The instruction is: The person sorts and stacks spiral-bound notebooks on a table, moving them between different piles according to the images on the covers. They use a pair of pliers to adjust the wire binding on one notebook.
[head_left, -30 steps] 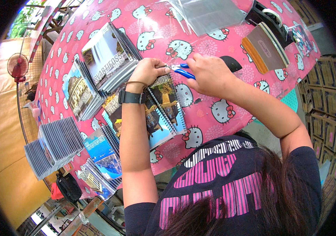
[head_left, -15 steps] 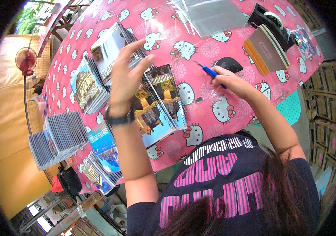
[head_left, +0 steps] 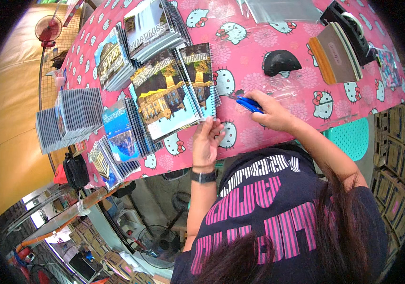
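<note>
A narrow spiral notebook (head_left: 197, 71) with a dark castle-picture cover lies at the right side of a larger stack of matching spiral notebooks (head_left: 162, 97). At its lower corner is my left hand (head_left: 205, 144), wearing a black wristband, with fingers curled and fingertips closed on the edge. To the right, my right hand (head_left: 271, 111) is closed around a blue pen (head_left: 249, 105), held low over the pink tablecloth. The pen's tip is hard to make out.
More spiral notebooks stand in stacks: waterfall covers (head_left: 148, 28), building covers (head_left: 112, 59), blue covers (head_left: 122, 128) and grey-edged piles (head_left: 81, 111). A black rounded object (head_left: 280, 62), a brown-covered pad (head_left: 335, 54), a tape dispenser (head_left: 349, 31) and clear plastic sheets (head_left: 283, 9) lie rightward.
My left hand has come down from over the notebook stacks to the narrow notebook's lower corner. My right hand, still with the pen, is slightly lower. The view has shifted.
</note>
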A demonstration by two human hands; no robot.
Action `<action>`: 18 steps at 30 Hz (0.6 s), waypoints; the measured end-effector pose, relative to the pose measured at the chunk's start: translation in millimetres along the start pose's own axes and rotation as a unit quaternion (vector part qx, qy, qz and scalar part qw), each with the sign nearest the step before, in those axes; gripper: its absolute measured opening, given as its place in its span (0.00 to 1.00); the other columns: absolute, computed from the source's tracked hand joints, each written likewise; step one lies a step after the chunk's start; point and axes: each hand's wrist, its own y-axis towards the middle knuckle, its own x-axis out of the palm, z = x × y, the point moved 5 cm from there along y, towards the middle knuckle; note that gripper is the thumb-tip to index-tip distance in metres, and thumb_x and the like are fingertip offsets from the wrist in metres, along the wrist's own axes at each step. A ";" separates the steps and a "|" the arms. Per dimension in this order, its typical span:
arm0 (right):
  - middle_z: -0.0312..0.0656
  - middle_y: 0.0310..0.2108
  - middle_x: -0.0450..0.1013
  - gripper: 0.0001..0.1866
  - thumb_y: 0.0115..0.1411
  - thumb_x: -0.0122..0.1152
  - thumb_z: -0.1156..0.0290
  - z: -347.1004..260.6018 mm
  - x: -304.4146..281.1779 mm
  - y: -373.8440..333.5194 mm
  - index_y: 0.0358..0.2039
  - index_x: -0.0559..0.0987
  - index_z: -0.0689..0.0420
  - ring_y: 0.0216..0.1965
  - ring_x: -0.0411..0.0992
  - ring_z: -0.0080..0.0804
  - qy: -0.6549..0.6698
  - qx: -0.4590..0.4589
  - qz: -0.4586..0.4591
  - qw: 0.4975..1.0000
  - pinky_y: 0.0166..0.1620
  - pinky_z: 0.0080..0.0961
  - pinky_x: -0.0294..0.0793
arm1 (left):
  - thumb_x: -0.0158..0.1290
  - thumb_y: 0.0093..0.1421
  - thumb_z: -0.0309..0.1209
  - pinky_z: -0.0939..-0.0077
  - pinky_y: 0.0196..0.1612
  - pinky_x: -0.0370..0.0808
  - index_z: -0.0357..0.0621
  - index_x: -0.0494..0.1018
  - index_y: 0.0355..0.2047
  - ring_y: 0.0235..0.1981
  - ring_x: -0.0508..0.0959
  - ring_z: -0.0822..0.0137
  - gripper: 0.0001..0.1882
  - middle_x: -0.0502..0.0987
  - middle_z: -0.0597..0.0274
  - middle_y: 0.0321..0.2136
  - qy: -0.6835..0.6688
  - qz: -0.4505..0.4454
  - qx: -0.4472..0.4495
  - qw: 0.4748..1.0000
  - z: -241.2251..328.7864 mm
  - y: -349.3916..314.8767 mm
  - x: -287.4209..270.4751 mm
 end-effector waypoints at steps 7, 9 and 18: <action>0.51 0.37 0.66 0.22 0.43 0.52 0.70 2.4 4.7 -8.3 0.42 0.67 0.63 0.41 0.66 0.45 -0.028 -0.058 -0.004 0.998 0.44 0.34 0.66 | 0.56 0.53 0.31 0.85 0.24 0.75 0.41 0.72 0.29 0.26 0.76 0.74 0.07 0.76 0.65 0.25 0.022 0.059 0.069 0.996 2.3 14.8 5.7; 0.51 0.36 0.66 0.22 0.43 0.52 0.70 6.0 7.3 -9.4 0.41 0.67 0.63 0.41 0.66 0.45 -0.031 -0.065 -0.003 0.997 0.44 0.35 0.66 | 0.57 0.53 0.32 0.87 0.23 0.73 0.39 0.72 0.30 0.23 0.76 0.76 0.10 0.76 0.63 0.25 0.029 0.062 0.075 0.995 4.3 11.9 9.0; 0.48 0.35 0.67 0.23 0.43 0.58 0.67 8.6 19.6 -8.1 0.42 0.69 0.60 0.40 0.66 0.45 -0.064 -0.122 -0.019 0.990 0.43 0.36 0.66 | 0.53 0.56 0.32 0.83 0.21 0.72 0.38 0.71 0.31 0.24 0.77 0.71 0.09 0.77 0.60 0.25 -0.009 0.031 0.010 0.999 4.8 18.5 -0.1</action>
